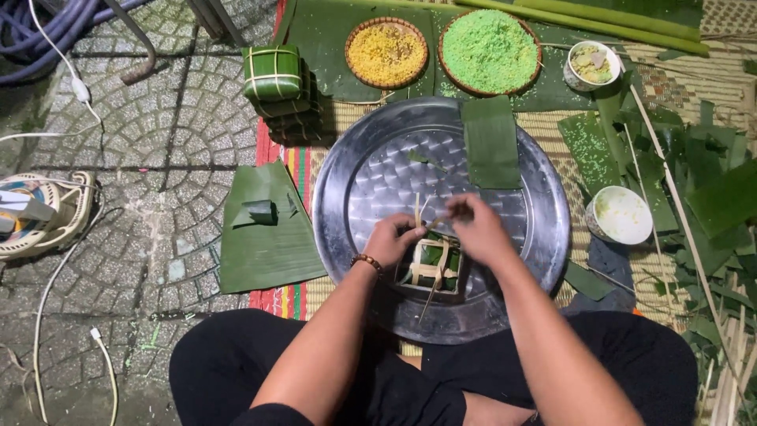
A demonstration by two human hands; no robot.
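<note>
Left hand (392, 239), right hand (475, 229) each pinching bamboo strip (426, 272) over one leaf-wrapped parcel (431, 264); two baskets (387, 53), two bowls (619, 214).

At the top of your frame sit a basket of yellow beans (386, 53) and green rice (489, 50); wrapped cakes (272, 72) stack upper left, a fan (35, 214) far left.

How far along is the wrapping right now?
Done: a stack of tied leaf parcels sits beside the mat. In hand: both hands, left hand and right hand, work strips over a leaf-wrapped square cake on the metal tray. Left: green rice and yellow filling remain in baskets.
</note>
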